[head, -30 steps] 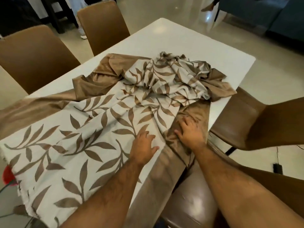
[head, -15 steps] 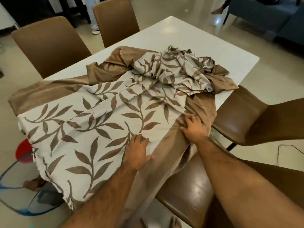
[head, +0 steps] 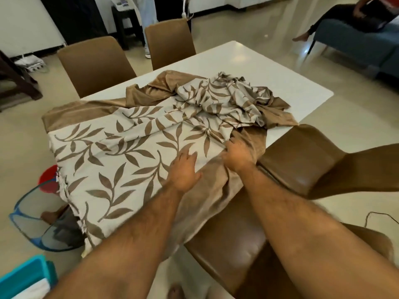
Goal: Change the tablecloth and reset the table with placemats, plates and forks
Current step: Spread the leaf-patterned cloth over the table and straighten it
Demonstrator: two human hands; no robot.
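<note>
your left hand [head: 184,172] lies flat on the tablecloth [head: 121,152], fingers straight and spread, pressing the leaf-printed part down near the table's near edge. your right hand [head: 238,155] sits just beside it, over the plain brown border of the same cloth; its fingers look bent into the fabric, but motion blur keeps me from telling whether they pinch it or only press. the tablecloth covers the near half of the white table [head: 254,67], smoothed out by your hands and bunched in a crumpled heap toward the table's middle, with the far half of the table bare. the cloth's brown border hangs off the table's near edge onto the brown chair [head: 237,244] tucked below your right arm. a second brown chair [head: 313,160] stands at the table's right side, and two more [head: 95,63] stand along its far left side. on the floor to the table's left are a blue-rimmed basket [head: 32,225] and something red [head: 48,175].
</note>
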